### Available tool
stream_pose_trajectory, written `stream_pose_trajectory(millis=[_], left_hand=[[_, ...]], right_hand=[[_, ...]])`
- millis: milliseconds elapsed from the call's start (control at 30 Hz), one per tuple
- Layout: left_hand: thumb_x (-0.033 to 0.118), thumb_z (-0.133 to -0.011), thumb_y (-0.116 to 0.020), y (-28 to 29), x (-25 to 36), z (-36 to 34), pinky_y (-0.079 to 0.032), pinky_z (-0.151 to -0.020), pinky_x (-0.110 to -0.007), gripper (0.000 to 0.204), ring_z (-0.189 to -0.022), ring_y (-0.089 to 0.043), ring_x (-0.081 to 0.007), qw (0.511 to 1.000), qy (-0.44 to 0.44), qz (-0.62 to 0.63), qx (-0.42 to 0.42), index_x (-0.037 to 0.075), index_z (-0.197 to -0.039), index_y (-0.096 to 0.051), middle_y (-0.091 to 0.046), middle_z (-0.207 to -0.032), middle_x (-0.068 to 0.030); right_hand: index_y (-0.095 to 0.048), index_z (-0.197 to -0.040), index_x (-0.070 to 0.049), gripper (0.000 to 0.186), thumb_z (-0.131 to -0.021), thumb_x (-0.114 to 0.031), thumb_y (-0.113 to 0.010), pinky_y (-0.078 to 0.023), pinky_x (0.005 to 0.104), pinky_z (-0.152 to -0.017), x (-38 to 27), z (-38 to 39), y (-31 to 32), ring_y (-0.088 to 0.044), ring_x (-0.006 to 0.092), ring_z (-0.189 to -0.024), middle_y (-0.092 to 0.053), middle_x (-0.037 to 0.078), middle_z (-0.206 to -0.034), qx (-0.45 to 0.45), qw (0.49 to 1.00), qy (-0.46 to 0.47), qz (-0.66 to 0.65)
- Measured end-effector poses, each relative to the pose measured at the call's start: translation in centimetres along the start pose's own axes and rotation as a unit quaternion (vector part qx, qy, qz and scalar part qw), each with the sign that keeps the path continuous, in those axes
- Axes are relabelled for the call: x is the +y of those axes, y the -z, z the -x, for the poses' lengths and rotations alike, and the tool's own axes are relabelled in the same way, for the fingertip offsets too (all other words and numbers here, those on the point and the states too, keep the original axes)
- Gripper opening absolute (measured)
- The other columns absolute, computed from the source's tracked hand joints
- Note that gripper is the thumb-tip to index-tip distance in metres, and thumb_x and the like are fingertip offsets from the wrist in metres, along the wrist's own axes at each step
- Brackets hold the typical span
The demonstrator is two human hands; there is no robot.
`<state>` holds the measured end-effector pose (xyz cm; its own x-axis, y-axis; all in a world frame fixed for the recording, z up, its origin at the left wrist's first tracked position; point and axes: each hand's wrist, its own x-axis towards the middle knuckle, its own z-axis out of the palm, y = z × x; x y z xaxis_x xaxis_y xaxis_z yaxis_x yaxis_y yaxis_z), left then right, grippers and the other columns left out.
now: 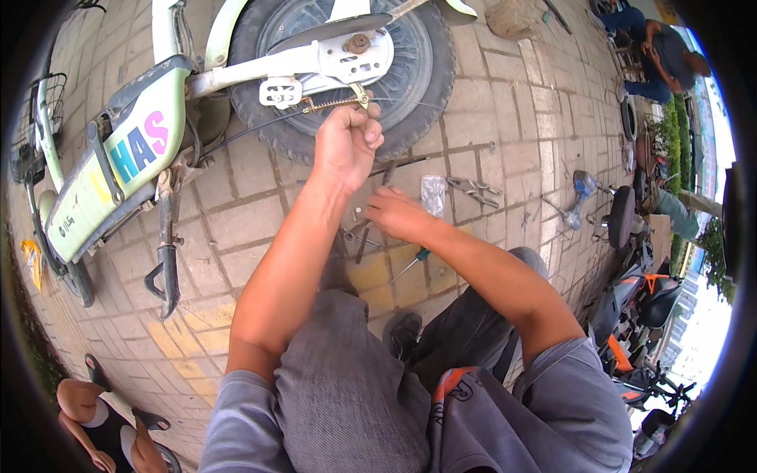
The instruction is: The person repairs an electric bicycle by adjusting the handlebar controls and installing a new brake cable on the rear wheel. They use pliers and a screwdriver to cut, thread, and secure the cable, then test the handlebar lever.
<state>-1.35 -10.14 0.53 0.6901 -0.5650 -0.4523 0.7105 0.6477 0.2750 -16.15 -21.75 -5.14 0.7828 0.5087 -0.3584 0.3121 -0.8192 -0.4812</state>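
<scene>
My left hand [347, 146] is closed, its fingertips at the brass-coloured brake arm [360, 94] beside the rear wheel [432, 79] of a white and pale green scooter [118, 169]. A spring [331, 103] and a black brake cable [252, 132] lead to that arm, and a thin bare wire runs on past my fingers. What they pinch is hidden. Low over the paving, my right hand [398, 214] has its fingers bent together at a dark metal bar [364, 240]. A small pale round piece [359, 211] shows by the fingertips; their grip is unclear.
Close to my right hand are a clear plastic packet [433, 195], pliers [475, 191] and a green-handled screwdriver [412, 264]. A blue and silver object [582, 189] lies farther right. Parked motorbikes [639, 315] line the right side. People sit at upper right and lower left.
</scene>
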Motion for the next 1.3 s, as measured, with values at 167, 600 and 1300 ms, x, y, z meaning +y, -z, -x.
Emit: stream_pose_trajectory(millis=[167, 600, 1300], left_hand=[[0.002, -0.075, -0.044, 0.3, -0.1, -0.3, -0.034, -0.057, -0.029, 0.033, -0.058, -0.043, -0.0152, 1.000, 0.000, 0.004, -0.007, 0.000, -0.107, -0.051, -0.054, -0.086, -0.0084], [0.003, -0.075, -0.046, 0.5, 0.2, 0.0, -0.035, -0.058, -0.027, 0.033, -0.061, -0.042, -0.0136, 1.000, -0.006, -0.011, -0.019, -0.001, -0.107, -0.049, -0.052, -0.091, -0.0085], [-0.001, -0.070, -0.046, 0.7, 0.1, -0.2, -0.034, -0.054, -0.029, 0.019, -0.057, -0.044, -0.0153, 1.000, 0.005, 0.021, -0.006, -0.002, -0.089, -0.049, -0.052, -0.085, -0.0108]], right_hand=[[-0.056, -0.088, -0.004, 0.021, -0.089, -0.025, -0.058, -0.040, 0.0413, -0.077, -1.0, 7.5, 5.7, -0.056, 0.0302, -0.089, -0.060, 0.013, -0.089, 0.012, 0.994, -0.095, 0.050], [-0.057, -0.121, -0.005, 0.043, -0.079, -0.010, -0.064, -0.048, 0.0407, -0.054, -5.9, 6.6, 24.8, -0.060, 0.0307, -0.065, -0.058, 0.010, -0.077, 0.139, 0.981, -0.062, 0.120], [-0.060, -0.073, -0.009, 0.007, -0.067, -0.011, -0.061, -0.044, 0.0331, -0.064, -4.2, -2.2, 30.0, -0.059, 0.0198, -0.073, -0.053, 0.002, -0.070, 0.018, 0.903, 0.180, 0.389]])
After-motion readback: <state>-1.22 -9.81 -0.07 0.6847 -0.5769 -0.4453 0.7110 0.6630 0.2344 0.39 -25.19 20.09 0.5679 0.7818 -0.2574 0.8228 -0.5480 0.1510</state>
